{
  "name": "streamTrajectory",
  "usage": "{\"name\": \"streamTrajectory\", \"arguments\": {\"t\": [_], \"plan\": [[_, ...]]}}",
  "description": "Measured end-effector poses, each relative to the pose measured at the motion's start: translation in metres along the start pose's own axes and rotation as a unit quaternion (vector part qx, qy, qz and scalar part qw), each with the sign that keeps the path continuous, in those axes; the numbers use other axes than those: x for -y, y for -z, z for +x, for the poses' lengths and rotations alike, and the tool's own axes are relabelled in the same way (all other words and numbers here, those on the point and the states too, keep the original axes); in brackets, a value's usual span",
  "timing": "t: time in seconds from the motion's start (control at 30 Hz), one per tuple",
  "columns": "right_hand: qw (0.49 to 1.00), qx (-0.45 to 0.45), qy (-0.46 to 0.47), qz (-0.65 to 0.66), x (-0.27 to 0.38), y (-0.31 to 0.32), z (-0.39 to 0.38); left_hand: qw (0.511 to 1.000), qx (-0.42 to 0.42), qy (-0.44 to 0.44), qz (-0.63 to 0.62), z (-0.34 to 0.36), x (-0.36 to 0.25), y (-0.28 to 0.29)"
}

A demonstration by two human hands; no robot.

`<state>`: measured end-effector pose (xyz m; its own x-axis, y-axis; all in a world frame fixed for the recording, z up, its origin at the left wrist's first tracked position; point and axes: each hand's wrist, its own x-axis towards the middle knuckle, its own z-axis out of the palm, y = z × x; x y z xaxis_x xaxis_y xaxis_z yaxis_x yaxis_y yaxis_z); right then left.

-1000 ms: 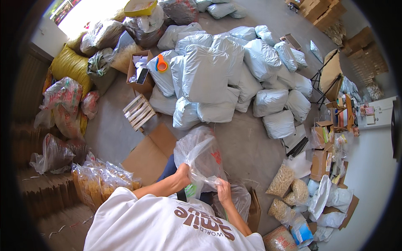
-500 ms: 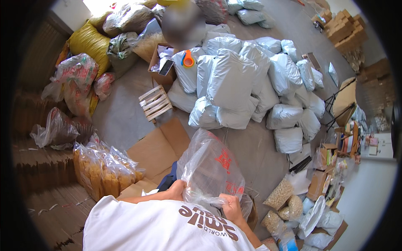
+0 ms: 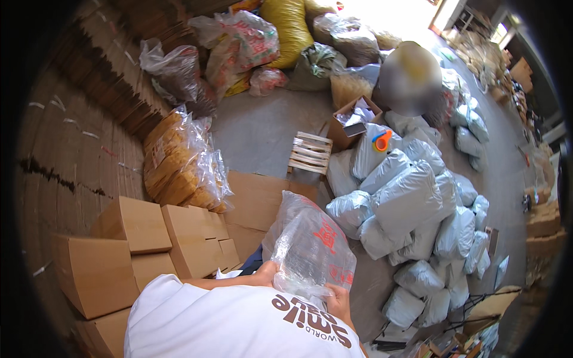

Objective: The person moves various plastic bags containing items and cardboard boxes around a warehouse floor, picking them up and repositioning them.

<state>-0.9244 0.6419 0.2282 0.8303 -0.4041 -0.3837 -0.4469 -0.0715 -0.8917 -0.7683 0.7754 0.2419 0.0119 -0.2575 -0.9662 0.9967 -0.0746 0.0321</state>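
Observation:
A large clear plastic bag (image 3: pixel 304 244) with red printing hangs in front of me, puffed out and pointing away from my body. My left hand (image 3: pixel 267 274) is closed on the left side of its near edge. On the right side of that same edge, my right hand (image 3: pixel 339 300) grips the gathered plastic. Between the two hands the film is bunched and partly see-through. What the bag contains, if anything, I cannot make out. Dark blue cloth shows beside my left hand.
Brown cardboard boxes (image 3: pixel 140 227) are stacked at my left, behind clear packs of yellow-orange goods (image 3: pixel 185 164). A flattened carton (image 3: pixel 256 194) lies on the floor beyond. Grey-white parcels (image 3: pixel 412 200) are heaped at right, with an orange tape dispenser (image 3: pixel 382 140) on one. A small slatted stool (image 3: pixel 310 153) stands ahead.
My view has swung to the left, bringing the stacked boxes into sight. Both hands keep their hold on the bag, which stays in front of me.

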Motion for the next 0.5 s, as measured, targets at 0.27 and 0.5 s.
{"name": "streamTrajectory", "arguments": {"t": [0.27, 0.5], "plan": [[0.987, 0.145, 0.046, -0.051, 0.01, -0.011, 0.044, 0.984, -0.011, -0.094, -0.152, 0.042, 0.012, 0.063], [0.979, 0.191, 0.031, -0.063, 0.038, -0.039, 0.106, 0.976, 0.021, -0.113, -0.188, 0.081, -0.034, 0.089]]}}
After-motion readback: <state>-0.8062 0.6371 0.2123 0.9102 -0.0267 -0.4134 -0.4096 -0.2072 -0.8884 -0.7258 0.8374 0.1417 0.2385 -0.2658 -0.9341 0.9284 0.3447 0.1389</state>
